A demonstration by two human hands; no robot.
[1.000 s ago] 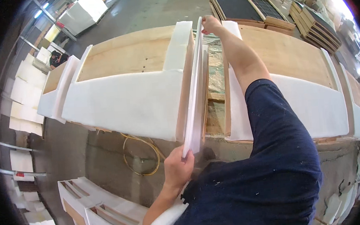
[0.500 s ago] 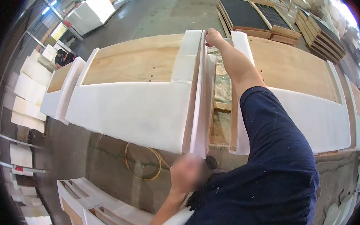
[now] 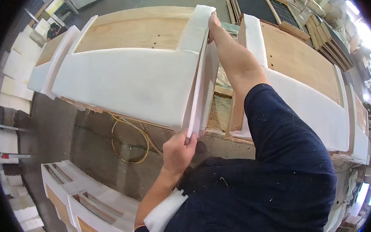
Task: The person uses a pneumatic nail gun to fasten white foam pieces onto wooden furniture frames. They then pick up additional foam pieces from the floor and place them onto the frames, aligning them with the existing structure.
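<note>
Stretching widest, a padded frame [image 3: 127, 62] shows a bare plywood panel [image 3: 133, 30] bordered by smooth white covering [image 3: 124, 83]. Along its right side, a long, thin, whitish strip [image 3: 197, 91] stands narrow edge up, slanting away lengthwise. The left hand [image 3: 178, 151] pinches its near end, fingers curled; the right hand [image 3: 213, 27] is at the far end, its grip unclear.

White panel [image 3: 197, 87] partly hidden by fingers [image 3: 179, 139]
</note>
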